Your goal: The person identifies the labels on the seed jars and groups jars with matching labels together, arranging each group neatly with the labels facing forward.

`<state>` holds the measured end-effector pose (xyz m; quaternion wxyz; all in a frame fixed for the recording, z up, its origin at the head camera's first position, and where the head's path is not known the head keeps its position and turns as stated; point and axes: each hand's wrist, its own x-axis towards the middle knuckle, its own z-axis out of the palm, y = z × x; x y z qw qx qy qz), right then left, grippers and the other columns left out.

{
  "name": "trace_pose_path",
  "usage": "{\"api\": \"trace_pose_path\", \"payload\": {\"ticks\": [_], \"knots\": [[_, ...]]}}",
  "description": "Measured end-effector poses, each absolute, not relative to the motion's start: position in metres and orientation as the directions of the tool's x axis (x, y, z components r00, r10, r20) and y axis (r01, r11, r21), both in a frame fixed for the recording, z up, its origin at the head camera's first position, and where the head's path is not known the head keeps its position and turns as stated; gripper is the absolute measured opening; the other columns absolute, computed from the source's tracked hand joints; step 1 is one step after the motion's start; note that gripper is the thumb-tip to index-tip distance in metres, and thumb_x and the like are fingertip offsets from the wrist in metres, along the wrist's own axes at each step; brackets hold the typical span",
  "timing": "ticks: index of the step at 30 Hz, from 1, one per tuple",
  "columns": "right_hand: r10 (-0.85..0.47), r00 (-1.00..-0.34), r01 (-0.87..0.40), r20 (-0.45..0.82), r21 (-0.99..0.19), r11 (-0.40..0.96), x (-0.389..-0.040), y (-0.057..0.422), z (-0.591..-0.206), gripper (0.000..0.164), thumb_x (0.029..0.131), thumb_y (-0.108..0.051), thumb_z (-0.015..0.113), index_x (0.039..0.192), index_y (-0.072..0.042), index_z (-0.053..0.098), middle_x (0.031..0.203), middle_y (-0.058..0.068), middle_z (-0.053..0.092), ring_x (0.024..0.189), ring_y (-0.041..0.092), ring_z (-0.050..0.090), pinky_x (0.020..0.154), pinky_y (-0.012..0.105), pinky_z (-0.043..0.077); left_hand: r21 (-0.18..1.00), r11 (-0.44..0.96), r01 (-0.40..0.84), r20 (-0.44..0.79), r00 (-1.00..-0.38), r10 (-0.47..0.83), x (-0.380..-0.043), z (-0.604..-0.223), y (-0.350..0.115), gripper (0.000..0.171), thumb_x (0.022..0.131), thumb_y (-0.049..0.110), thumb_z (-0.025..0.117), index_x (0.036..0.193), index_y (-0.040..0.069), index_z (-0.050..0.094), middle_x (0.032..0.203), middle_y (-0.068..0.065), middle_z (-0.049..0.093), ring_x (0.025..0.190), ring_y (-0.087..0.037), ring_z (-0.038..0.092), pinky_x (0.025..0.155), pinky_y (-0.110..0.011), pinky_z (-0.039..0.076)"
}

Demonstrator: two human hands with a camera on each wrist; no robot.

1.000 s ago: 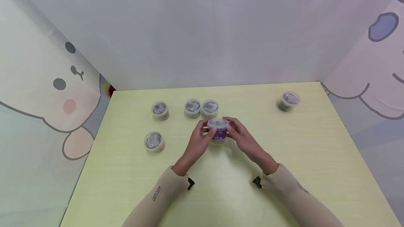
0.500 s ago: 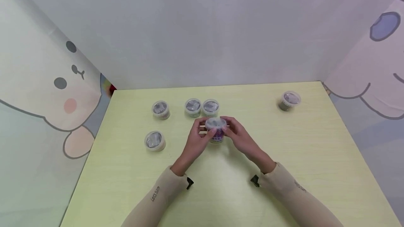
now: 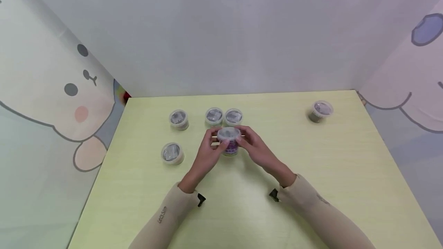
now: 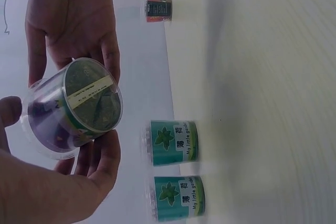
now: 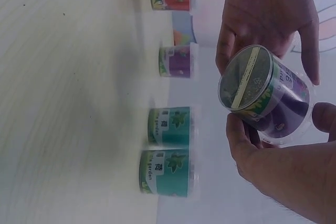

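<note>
A clear plastic planting cup (image 3: 230, 145) with a purple label and a lid is held between both hands over the middle of the table. My left hand (image 3: 207, 153) grips its left side, thumb in front and fingers curled behind. On the opposite side, my right hand (image 3: 258, 152) holds it the same way. Both wrist views show the underside of the cup (image 4: 92, 95), with dark soil-like filling and a pale printed strip across it. The cup appears raised off the table, and fingers cover parts of its label.
Two teal-labelled cups (image 3: 214, 116) stand side by side just behind the hands. A purple-labelled cup (image 5: 176, 60) is back left, and a red-labelled cup (image 3: 171, 153) stands nearer on the left. Another cup (image 3: 320, 110) with a black-and-orange label is far right, near the back edge.
Both hands have shifted a little left together, carrying the planting cup with them. The grip looks the same, and the other cups stay in place while the head view turns slightly.
</note>
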<state>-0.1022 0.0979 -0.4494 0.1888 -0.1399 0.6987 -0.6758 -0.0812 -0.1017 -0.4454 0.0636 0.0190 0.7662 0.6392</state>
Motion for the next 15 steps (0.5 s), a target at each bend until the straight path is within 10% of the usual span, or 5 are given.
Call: {"api": "trace_pose_path", "payload": {"ticks": [15], "knots": [[-0.487, -0.871, 0.026, -0.067, -0.996, 0.091, -0.114, 0.062, -0.439, 0.049, 0.113, -0.015, 0.051, 0.159, -0.004, 0.039, 0.153, 0.02, 0.049, 0.143, 0.039, 0.049, 0.116, 0.057, 0.044, 0.988, 0.149, -0.043, -0.053, -0.996, 0.068, -0.082, -0.436, -0.137, 0.049, 0.107, 0.008, 0.062, 0.149, -0.004, 0.041, 0.14, -0.022, 0.048, 0.12, -0.029, 0.055, 0.09, -0.019, 0.05]]}}
